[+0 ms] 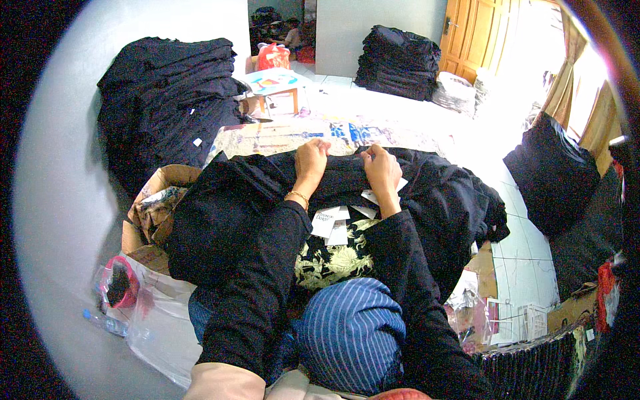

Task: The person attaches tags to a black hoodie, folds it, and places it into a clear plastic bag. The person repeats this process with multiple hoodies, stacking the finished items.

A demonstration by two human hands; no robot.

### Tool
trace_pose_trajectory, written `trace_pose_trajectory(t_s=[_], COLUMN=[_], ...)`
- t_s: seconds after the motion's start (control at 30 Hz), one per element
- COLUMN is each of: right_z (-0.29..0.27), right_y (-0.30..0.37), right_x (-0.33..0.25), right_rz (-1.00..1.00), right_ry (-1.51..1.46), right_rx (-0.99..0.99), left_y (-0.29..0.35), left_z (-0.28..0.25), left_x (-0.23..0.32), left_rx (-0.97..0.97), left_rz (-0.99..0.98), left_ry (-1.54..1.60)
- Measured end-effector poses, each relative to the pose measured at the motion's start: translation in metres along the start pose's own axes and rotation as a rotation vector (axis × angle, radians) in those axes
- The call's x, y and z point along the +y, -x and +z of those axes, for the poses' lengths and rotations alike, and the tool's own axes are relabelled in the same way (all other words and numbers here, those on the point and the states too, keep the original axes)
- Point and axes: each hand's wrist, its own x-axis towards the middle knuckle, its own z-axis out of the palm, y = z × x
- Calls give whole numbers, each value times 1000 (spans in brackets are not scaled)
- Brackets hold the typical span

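A black garment (227,213) is spread across my lap and a low printed surface (280,138) in front of me. My left hand (311,165), with a bracelet at its wrist, is closed on the garment's far edge. To its right, my right hand (381,173) pinches the same edge, a short stretch of cloth between the two. Several white card tags (327,221) lie below my hands, one partly under my right wrist. Under them shows black cloth with a pale yellow floral print (337,261). Blue striped cloth (350,333) covers my knee.
Tall piles of black garments stand at the left (167,100), at the back (399,63) and on the right (557,173). An open cardboard box (160,183) sits at my left, near a pink basket (127,283) and a plastic bottle (105,323). Behind is a small table (272,81).
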Motion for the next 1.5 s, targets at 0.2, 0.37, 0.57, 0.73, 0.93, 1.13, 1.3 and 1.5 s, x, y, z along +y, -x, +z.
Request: trace_pose_trajectory(t_s=[0.2, 0.37, 0.57, 0.73, 0.93, 1.13, 1.3, 1.5], right_z=[2, 2, 2, 4, 6, 4, 5, -1], right_y=[0, 0, -1, -4, -3, -3, -3, -2], right_x=[-1, -1, 0, 3, 0, -2, 0, 7], right_rz=[-5, -16, -52, -104, -99, -147, -130, -189], right_ry=[14, 14, 56, 144, 101, 110, 90, -109], right_rx=[7, -12, -74, -165, -120, -66, -111, -105], left_y=[-7, -1, -9, -16, -7, -5, -8, -1], left_z=[10, 7, 16, 31, 29, 28, 25, 15], left_x=[-3, -4, -2, -8, -15, -8, -8, 0], left_rx=[172, -247, -340, -356, -253, -374, -419, -305], left_rz=[476, 453, 144, -51, 56, 121, 12, 113], left_ry=[-39, 77, -109, -132, 101, 71, 191, 335])
